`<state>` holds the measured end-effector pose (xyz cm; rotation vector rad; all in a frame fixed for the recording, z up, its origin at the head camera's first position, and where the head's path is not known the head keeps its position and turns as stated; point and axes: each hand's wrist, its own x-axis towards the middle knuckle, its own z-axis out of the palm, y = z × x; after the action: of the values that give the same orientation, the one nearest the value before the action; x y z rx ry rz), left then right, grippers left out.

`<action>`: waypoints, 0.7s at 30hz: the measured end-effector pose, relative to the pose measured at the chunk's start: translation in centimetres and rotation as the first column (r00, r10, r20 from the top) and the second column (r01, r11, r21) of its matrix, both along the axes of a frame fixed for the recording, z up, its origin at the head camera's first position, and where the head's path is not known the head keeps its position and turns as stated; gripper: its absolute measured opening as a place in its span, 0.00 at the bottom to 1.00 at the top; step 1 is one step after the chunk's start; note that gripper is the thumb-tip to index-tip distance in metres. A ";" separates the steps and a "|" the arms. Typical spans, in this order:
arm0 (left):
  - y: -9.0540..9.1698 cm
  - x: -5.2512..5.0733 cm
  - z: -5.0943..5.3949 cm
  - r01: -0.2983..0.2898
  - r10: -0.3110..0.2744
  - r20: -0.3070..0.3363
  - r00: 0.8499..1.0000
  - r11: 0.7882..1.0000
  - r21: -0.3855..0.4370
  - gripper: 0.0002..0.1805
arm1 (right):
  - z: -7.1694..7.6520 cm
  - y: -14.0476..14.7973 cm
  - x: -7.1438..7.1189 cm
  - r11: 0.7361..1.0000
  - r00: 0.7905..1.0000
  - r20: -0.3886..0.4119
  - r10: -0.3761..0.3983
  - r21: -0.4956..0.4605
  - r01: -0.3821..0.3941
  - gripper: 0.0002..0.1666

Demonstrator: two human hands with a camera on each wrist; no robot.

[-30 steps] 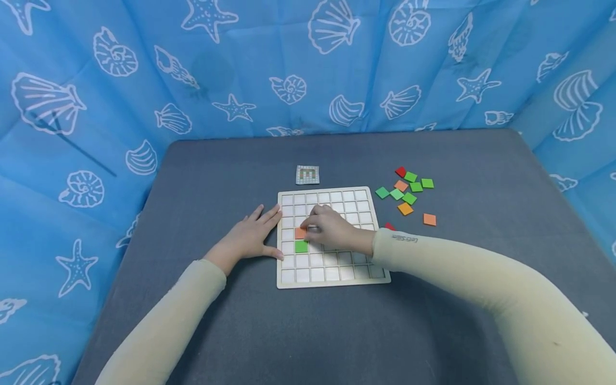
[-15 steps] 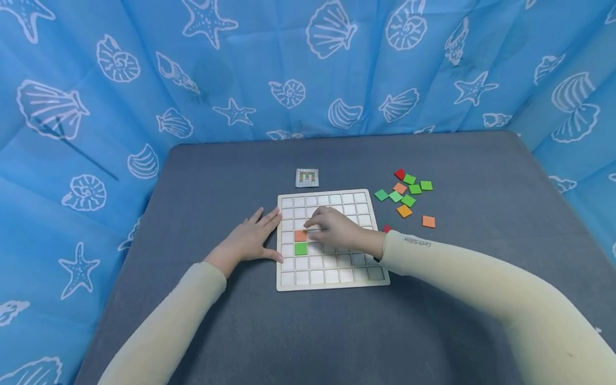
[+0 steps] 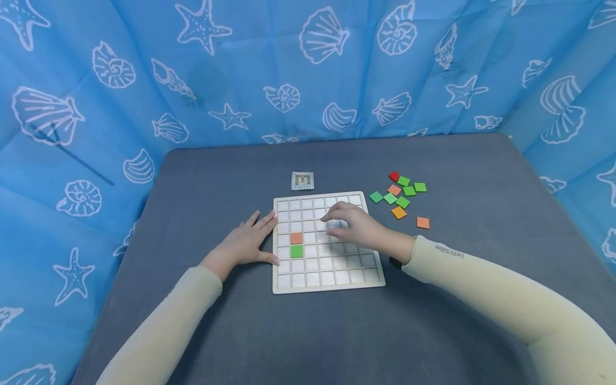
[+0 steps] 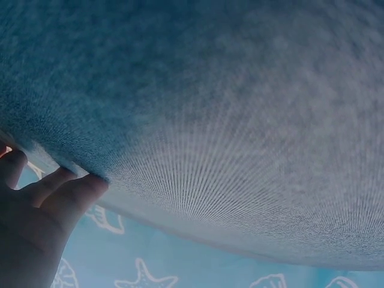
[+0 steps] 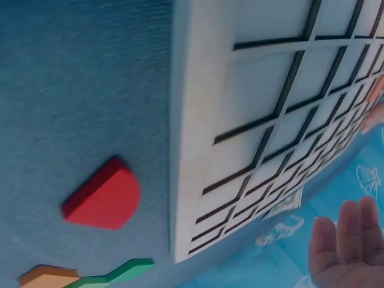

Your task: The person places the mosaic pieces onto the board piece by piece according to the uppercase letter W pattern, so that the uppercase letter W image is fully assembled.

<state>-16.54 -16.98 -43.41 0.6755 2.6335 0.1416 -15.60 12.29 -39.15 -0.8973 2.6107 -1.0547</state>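
A white gridded board (image 3: 298,290) lies on the dark table. An orange square tile (image 3: 296,238) sits in one of its cells, with a green square tile (image 3: 297,251) directly below it. My left hand (image 3: 243,243) lies with spread fingers, its fingertips and thumb touching the board's left edge. Over the right half of the board hovers my right hand (image 3: 356,224), thumb and fingers parted and nothing visible between them. In the right wrist view, several fingers (image 5: 348,240) of that hand show beyond the board. The left wrist view shows left fingers (image 4: 75,195) on the table.
Several loose green, orange and red tiles (image 3: 403,202) lie right of the board. One red tile (image 5: 105,195) rests beside the board's edge, hidden by the right arm in the head view. A small pattern card (image 3: 302,181) lies behind the board. A blue shell-print curtain (image 3: 289,64) surrounds the table.
My right hand has drawn back to the right from the orange tile, which stays in its cell, uncovered. The left hand keeps its place at the board. The head view has shifted slightly.
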 end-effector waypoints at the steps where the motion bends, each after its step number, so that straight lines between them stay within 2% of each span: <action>1: 0.0 0.0 -0.1 0.000 0.000 -0.001 1.000 1.000 -0.001 0.61 | 0.0 0.3 0.0 1.000 1.000 -0.004 -0.005 -0.005 0.005 0.18; 11: 0.0 0.1 -0.1 -0.007 0.007 -0.001 1.000 1.000 0.004 0.61 | 0.6 3.2 0.4 0.998 0.997 -0.044 -0.068 -0.016 0.067 0.18; 18: 0.0 0.2 0.1 -0.009 0.009 0.002 1.000 1.000 0.010 0.61 | 1.2 5.0 0.7 0.992 0.993 -0.019 -0.115 -0.050 0.114 0.18; 21: 0.0 0.3 0.2 -0.010 0.010 0.002 1.000 1.000 0.018 0.61 | 1.4 5.7 0.8 0.992 0.992 -0.034 -0.118 -0.052 0.117 0.17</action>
<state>-16.27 -17.00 -43.18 0.6678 2.6366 0.1684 -14.83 18.03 -37.78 -0.7889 2.7080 -1.1481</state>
